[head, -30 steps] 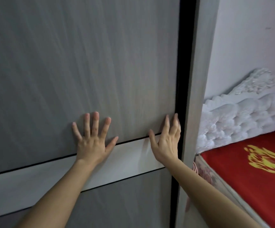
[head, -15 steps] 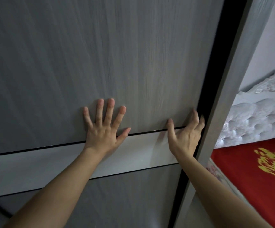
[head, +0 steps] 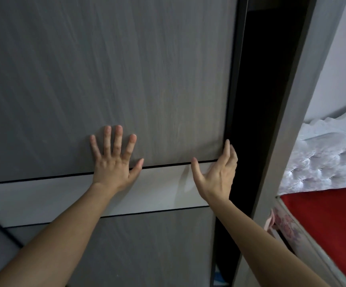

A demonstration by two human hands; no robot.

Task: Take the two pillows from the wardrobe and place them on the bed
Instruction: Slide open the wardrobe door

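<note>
The task is at its very start — the wardrobe is only partly open. The left hand [head: 114,162] lies flat on the door [head: 126,79], fingers spread wide. The right hand [head: 217,175] sits at the door's right edge, fingers together and curled round it, thumb apart, holding nothing. Right of the door, a dark gap [head: 259,121] shows the inside, but no pillows can be seen there. The bed [head: 329,220], far right, carries no pillows in view. Both pillows are left to fetch and place.
</note>
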